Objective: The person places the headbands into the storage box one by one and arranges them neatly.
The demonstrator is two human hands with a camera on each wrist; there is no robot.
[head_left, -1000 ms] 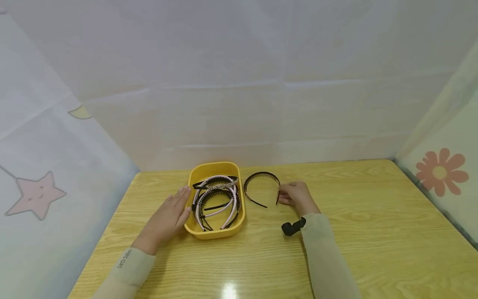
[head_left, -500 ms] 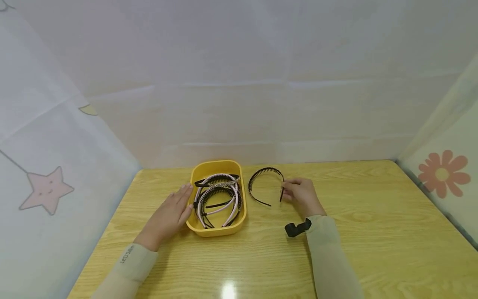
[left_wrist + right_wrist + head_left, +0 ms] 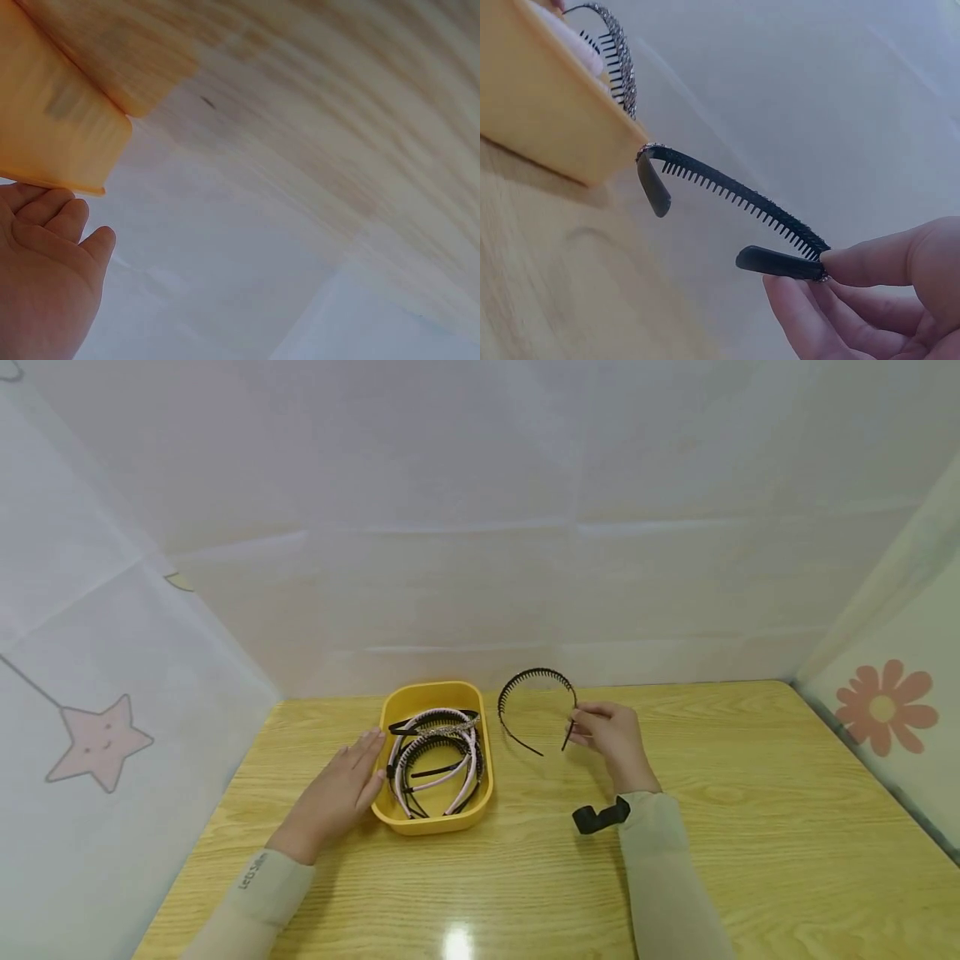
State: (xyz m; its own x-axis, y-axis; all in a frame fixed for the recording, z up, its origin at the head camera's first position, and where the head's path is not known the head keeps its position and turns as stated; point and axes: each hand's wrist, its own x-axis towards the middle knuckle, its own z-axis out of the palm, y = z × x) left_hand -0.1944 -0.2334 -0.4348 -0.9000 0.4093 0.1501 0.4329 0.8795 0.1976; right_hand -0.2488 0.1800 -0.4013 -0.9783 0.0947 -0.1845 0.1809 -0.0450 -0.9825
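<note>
My right hand [image 3: 611, 735] pinches one end of a black toothed headband [image 3: 537, 672] between thumb and fingers. In the right wrist view the headband [image 3: 735, 196] hangs above the table, teeth pointing inward, its outer side sparkly. To its left stands a yellow bin [image 3: 431, 828] holding several headbands [image 3: 474, 752], some pink, some black, one with a glittery band. My left hand [image 3: 337, 797] lies with straight fingers against the bin's left side. From the left wrist, the fingertips [image 3: 69, 214] show at the rim of the yellow bin [image 3: 67, 112].
The wood-grain table [image 3: 750, 810] reaches to a pale cloth backdrop [image 3: 480, 610] at the back. Cloth also hangs at both sides, printed with a pink star [image 3: 101, 743] and a red flower [image 3: 887, 708]. A black strap mount [image 3: 600, 817] sits at the right wrist.
My right hand has raised the black headband off the table, up and slightly right. The left hand stays at the bin.
</note>
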